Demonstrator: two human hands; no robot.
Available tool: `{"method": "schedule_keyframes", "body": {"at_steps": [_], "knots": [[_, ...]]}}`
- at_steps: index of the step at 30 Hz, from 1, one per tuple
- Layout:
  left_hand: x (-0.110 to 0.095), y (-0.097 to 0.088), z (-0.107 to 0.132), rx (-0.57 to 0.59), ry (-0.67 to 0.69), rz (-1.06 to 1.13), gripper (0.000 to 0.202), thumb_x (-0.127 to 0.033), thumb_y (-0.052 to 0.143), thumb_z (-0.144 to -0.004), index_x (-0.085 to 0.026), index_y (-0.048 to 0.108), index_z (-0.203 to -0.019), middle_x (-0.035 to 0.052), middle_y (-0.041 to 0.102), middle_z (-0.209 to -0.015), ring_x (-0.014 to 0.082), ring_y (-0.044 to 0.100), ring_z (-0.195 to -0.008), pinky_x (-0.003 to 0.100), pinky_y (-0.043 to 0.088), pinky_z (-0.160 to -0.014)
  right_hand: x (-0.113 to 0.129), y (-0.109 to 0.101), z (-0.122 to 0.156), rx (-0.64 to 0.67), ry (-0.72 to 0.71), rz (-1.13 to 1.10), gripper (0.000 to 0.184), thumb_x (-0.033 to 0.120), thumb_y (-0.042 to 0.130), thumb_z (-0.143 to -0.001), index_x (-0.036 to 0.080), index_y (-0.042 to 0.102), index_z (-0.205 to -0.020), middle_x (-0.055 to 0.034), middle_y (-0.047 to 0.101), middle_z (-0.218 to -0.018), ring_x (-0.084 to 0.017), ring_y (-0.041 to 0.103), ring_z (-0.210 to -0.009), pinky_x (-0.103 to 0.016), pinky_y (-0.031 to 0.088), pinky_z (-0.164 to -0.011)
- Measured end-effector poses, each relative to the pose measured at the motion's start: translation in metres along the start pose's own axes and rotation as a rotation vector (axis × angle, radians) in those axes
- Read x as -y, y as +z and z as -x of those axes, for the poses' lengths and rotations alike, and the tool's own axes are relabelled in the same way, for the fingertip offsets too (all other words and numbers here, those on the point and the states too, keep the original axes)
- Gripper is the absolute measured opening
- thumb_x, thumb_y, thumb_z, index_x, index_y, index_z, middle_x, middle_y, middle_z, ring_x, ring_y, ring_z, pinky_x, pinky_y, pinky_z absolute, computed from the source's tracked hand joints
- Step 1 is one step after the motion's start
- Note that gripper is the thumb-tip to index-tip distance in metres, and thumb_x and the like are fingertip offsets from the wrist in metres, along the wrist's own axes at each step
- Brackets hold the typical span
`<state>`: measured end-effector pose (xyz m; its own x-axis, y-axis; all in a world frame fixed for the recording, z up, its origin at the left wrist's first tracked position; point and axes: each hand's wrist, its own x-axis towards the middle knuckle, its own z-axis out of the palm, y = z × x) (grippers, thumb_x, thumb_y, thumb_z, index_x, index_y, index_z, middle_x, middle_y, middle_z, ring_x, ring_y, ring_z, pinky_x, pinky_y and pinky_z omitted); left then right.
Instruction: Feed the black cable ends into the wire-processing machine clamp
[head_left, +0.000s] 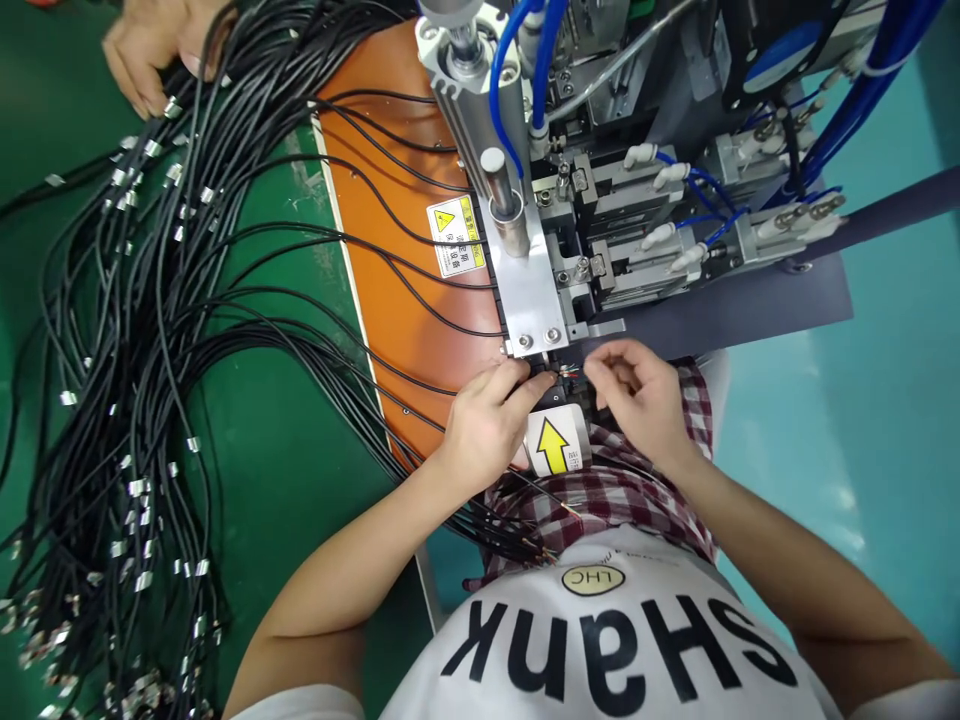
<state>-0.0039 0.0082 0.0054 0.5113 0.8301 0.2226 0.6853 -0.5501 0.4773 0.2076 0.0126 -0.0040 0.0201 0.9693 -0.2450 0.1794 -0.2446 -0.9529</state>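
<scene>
My left hand [491, 415] is closed at the front edge of the machine, its thumb and fingertips pressed on the end of a black cable [431, 383]. Thin coloured wires [568, 371] fan out from the cable's end, just beyond those fingertips. On their other side is my right hand [637, 395], fingers curled and thumb and forefinger drawn together at the wire tips. Whether a strand lies in that pinch is too small to see. A silver metal plate [529, 290] of the machine sits just above both hands.
Several black cables lie across the orange plate [420, 330] into the machine. A large cable bundle [247, 130] covers the green table [292, 490]; another person's hand [161, 50] rests on it. Stripped cables [517, 535] lie by my lap. Blue air hoses [847, 130] run at right.
</scene>
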Motion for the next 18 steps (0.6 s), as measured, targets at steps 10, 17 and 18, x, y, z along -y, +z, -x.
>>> {"method": "schedule_keyframes", "body": {"at_steps": [10, 17, 18], "knots": [[0.001, 0.002, 0.0, -0.009, -0.042, 0.073, 0.031, -0.012, 0.04, -0.1, -0.02, 0.061, -0.121, 0.0084, 0.066, -0.106, 0.0183, 0.064, -0.094, 0.031, 0.054, -0.082, -0.02, 0.007, -0.001, 0.166, 0.177, -0.142, 0.027, 0.048, 0.066, -0.091, 0.022, 0.062, -0.087, 0.0048, 0.052, -0.056, -0.012, 0.048, -0.048, -0.026, 0.038, -0.048], [-0.005, -0.002, 0.005, -0.102, -0.011, -0.203, 0.025, -0.018, 0.053, -0.098, -0.02, 0.068, -0.117, 0.0119, 0.066, -0.104, 0.0248, 0.056, -0.095, 0.039, 0.046, -0.079, -0.011, 0.001, 0.015, 0.021, -0.22, 0.228, 0.024, 0.033, 0.056, -0.098, 0.026, 0.068, -0.118, -0.0074, 0.069, -0.106, -0.019, 0.064, -0.082, -0.035, 0.052, -0.077], [-0.006, -0.002, 0.006, -0.099, -0.005, -0.207, 0.027, -0.017, 0.051, -0.098, -0.019, 0.068, -0.119, 0.0123, 0.066, -0.104, 0.0243, 0.056, -0.094, 0.038, 0.047, -0.078, -0.012, 0.001, 0.015, 0.027, -0.219, 0.215, 0.023, 0.034, 0.056, -0.099, 0.026, 0.069, -0.115, -0.0073, 0.069, -0.105, -0.02, 0.065, -0.083, -0.035, 0.052, -0.078]]}}
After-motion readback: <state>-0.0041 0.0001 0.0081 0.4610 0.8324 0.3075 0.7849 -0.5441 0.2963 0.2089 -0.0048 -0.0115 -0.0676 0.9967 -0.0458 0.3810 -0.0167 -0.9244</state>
